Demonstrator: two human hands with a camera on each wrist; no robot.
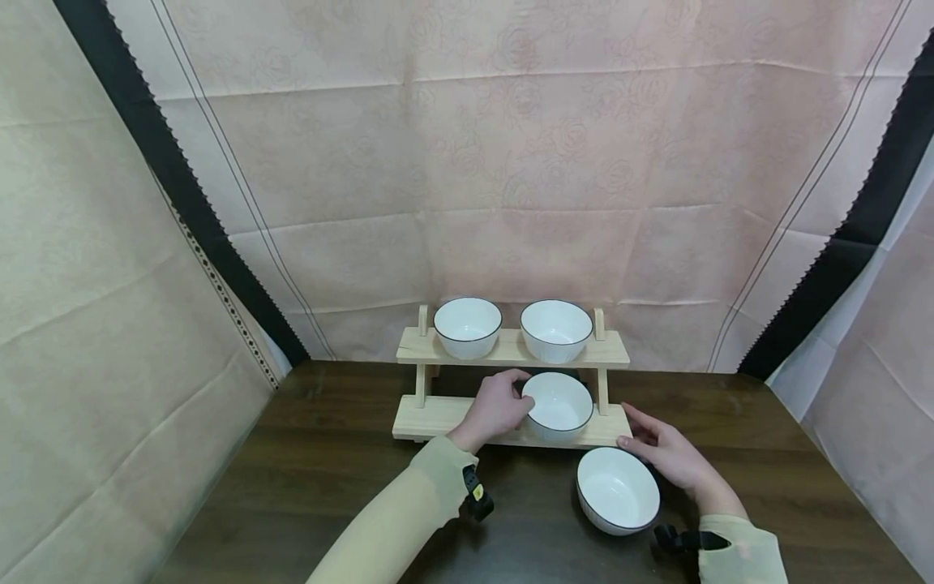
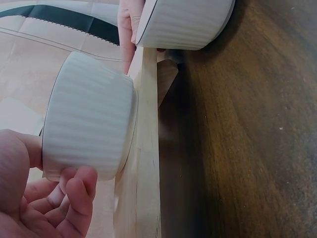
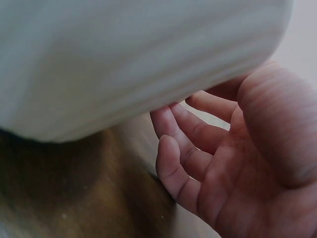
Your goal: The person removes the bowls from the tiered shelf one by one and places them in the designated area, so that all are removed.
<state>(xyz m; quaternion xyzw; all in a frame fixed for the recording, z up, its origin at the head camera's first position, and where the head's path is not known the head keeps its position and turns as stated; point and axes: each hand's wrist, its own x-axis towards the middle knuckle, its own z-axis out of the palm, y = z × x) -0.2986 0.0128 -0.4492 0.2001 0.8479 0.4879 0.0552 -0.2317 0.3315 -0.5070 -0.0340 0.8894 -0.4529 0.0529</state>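
Observation:
My left hand [image 1: 496, 410] pinches the left rim of a white bowl [image 1: 560, 405] with a dark edge line, thumb inside and fingers outside. This bowl stands on the lower board of a two-tier wooden rack [image 1: 434, 415]; its ribbed outer wall [image 2: 89, 114] shows in the left wrist view. At the right end of that board, my right hand [image 1: 671, 458] holds the corner between thumb and fingers. Another white bowl [image 1: 619, 491] sits on the table just in front of the right hand and fills much of the right wrist view.
Two matching bowls, a left one [image 1: 468, 327] and a right one [image 1: 556, 331], stand on the upper board. The rack rests on a dark brown wooden table [image 1: 328, 478]. Pale cloth [image 1: 511, 162] hangs behind and at both sides.

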